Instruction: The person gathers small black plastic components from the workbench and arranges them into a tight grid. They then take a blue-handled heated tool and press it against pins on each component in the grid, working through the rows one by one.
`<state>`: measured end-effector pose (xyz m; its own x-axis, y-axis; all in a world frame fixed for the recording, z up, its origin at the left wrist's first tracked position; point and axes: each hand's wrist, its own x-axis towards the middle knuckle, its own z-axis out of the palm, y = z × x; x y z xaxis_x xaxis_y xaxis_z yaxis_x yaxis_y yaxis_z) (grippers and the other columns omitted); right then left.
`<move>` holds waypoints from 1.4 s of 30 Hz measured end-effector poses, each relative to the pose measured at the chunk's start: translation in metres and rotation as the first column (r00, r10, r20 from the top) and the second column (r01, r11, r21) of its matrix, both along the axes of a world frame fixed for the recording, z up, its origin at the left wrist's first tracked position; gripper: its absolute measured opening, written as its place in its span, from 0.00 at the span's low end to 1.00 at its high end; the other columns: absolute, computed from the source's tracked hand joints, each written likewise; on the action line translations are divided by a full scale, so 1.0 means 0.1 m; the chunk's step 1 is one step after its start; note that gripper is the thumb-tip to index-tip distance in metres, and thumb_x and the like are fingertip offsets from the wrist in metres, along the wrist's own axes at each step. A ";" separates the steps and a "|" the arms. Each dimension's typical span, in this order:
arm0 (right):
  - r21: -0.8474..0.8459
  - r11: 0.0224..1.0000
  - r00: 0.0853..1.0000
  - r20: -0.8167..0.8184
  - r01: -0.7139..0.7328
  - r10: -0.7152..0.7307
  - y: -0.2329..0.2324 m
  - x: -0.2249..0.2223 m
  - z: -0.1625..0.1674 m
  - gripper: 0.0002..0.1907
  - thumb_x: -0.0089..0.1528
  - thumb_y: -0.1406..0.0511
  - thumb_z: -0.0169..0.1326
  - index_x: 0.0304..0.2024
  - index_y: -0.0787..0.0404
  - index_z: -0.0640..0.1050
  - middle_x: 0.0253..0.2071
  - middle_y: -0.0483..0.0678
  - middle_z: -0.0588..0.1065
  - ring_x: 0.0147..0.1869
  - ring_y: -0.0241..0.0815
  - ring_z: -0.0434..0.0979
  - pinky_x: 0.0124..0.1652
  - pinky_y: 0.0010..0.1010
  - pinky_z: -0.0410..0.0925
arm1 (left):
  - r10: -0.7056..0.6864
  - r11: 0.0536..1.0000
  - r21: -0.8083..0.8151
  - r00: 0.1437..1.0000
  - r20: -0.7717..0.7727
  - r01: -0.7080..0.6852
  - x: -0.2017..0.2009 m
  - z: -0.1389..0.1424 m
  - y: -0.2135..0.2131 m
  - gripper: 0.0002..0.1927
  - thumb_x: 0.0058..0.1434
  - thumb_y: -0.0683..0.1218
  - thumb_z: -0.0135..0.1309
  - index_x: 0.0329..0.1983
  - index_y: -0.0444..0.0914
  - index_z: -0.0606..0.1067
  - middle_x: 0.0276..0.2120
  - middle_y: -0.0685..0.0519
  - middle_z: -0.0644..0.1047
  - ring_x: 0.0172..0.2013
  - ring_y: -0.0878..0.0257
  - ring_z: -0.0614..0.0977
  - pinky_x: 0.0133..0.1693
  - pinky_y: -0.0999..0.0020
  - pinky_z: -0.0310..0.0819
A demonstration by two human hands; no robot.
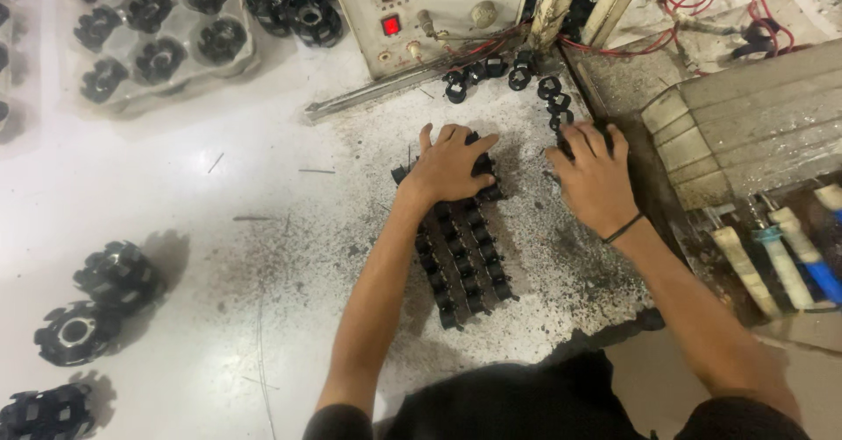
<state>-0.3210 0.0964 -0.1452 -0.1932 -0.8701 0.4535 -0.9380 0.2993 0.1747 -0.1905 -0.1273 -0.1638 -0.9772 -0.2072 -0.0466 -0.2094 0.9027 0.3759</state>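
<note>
My left hand (449,164) lies palm down on the far end of a block of small black parts (465,260) laid in rows on the gritty white table. My right hand (595,175) rests flat to the right of the block, its fingertips on a few loose black ring-shaped parts (561,124). More loose black rings (491,73) lie in a curved line beyond both hands. Whether either hand grips a part is hidden under the fingers.
A cream control box (430,10) with red digit displays stands at the back. Trays of black slotted round cores (158,32) sit at the far left, with loose cores (96,304) at the near left. Red wires (702,19), a ribbed block (754,115) and taped tool handles (789,256) crowd the right.
</note>
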 end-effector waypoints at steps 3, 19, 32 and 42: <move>0.163 0.986 0.928 0.369 -0.018 -0.044 0.04 -0.05 -0.05 0.11 0.60 0.64 0.59 0.45 0.57 0.82 0.46 0.48 0.79 0.55 0.46 0.75 0.60 0.47 0.59 | 0.009 0.999 -0.031 1.000 0.019 -0.008 0.00 0.07 0.03 0.46 0.49 0.66 0.65 0.71 0.55 0.63 0.61 0.38 0.68 0.68 0.41 0.60 0.66 0.26 0.39; 0.102 0.989 0.784 0.620 -0.111 0.025 0.23 0.30 -0.26 0.11 0.65 0.65 0.56 0.42 0.66 0.84 0.36 0.58 0.81 0.32 0.50 0.82 0.33 0.38 0.74 | 0.009 0.999 -0.051 0.998 0.068 -0.006 0.01 0.04 0.12 0.51 0.45 0.66 0.66 0.69 0.43 0.63 0.64 0.35 0.64 0.70 0.39 0.56 0.66 0.25 0.38; -0.030 0.993 0.975 -0.186 0.117 -0.120 -0.09 -0.06 -0.15 0.20 0.59 0.64 0.59 0.54 0.59 0.82 0.54 0.49 0.80 0.58 0.42 0.77 0.57 0.40 0.63 | 0.003 0.998 -0.055 0.992 0.128 0.004 -0.02 0.09 0.13 0.52 0.48 0.67 0.65 0.73 0.47 0.59 0.68 0.33 0.60 0.72 0.38 0.52 0.66 0.24 0.34; 0.043 0.999 0.760 0.650 -0.022 -0.011 0.28 0.33 -0.14 0.17 0.52 0.62 0.68 0.40 0.63 0.80 0.38 0.53 0.80 0.41 0.51 0.81 0.43 0.41 0.72 | 0.015 0.997 -0.081 0.981 0.193 0.000 0.02 0.29 0.29 0.67 0.39 0.71 0.69 0.78 0.55 0.45 0.68 0.30 0.58 0.73 0.37 0.49 0.64 0.20 0.32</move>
